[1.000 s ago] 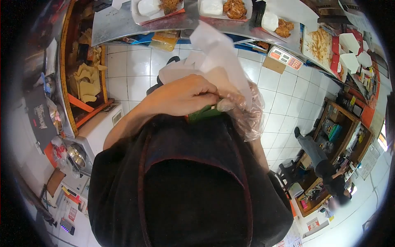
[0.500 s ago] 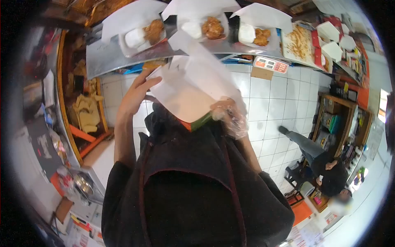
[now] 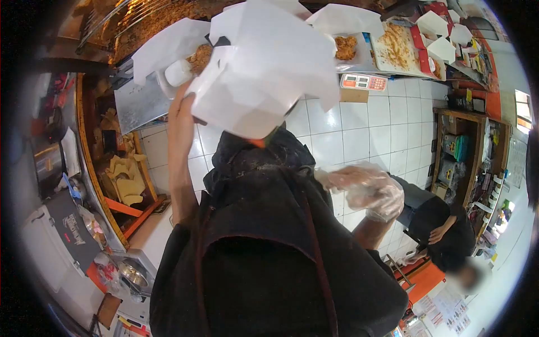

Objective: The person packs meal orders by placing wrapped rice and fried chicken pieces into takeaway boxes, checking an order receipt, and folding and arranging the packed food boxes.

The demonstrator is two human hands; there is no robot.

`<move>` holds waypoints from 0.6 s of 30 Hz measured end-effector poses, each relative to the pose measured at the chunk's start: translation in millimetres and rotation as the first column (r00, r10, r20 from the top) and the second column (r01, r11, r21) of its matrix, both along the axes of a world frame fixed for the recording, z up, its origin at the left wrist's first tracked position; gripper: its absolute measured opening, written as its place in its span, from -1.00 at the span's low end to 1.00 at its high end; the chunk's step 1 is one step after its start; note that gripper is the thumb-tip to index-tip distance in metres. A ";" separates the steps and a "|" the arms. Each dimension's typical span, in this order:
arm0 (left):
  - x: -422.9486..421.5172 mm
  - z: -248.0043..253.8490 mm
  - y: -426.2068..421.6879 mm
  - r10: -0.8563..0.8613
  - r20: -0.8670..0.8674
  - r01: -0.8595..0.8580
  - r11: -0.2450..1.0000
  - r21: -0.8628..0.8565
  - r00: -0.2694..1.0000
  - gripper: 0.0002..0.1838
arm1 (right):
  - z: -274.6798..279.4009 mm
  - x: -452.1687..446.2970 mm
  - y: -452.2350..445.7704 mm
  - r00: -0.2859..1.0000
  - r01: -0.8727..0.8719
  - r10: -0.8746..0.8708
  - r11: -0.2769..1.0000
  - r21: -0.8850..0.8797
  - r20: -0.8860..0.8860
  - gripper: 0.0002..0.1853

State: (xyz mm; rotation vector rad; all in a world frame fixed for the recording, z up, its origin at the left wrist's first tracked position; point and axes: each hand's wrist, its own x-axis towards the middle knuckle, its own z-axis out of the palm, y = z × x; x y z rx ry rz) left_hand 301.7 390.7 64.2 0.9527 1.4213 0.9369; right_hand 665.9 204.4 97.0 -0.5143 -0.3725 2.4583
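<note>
A white paper food box (image 3: 264, 73) with its flaps up is in my left hand (image 3: 182, 112), which grips its left side. Its inside faces me, and a bit of red and green shows at its lower corner. My right hand (image 3: 368, 191), in a clear plastic glove, is apart from the box, low on the right, its fingers loosely stretched to the left and nothing visible in them. Behind the held box, on the metal counter, one open box has a white wrapped portion (image 3: 178, 73) and fried chicken (image 3: 199, 58). Another piece of fried chicken (image 3: 345, 48) lies in a box to the right.
A tray with crumbs (image 3: 396, 50) and red-and-white boxes (image 3: 432, 33) stand on the counter's right. A scale (image 3: 364, 82) sits below its edge. At the right, a person (image 3: 443, 230) is beside shelving (image 3: 457, 146). A wooden-framed cabinet (image 3: 120, 180) stands left.
The held box has risen toward the counter and now hides the middle box there. My right hand has let go of it and moved down to the right. The view has shifted slightly.
</note>
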 end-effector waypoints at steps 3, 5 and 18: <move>10.6 -1.6 -7.1 -0.231 -0.213 0.262 0.956 0.130 0.949 -0.60 | 60.5 -62.0 51.8 0.622 -0.067 -0.510 0.722 0.689 0.595 -0.55; 18.0 -3.4 -6.5 -0.350 -0.254 0.406 0.887 0.220 0.902 -0.60 | 59.2 -99.3 79.7 0.198 -0.136 -0.626 0.744 0.654 0.754 -0.55; 49.8 30.2 -13.4 -0.621 -0.243 0.664 0.656 0.360 0.745 -0.74 | 1.2 -78.4 126.5 -0.044 -0.048 -0.756 0.655 0.754 0.653 -0.80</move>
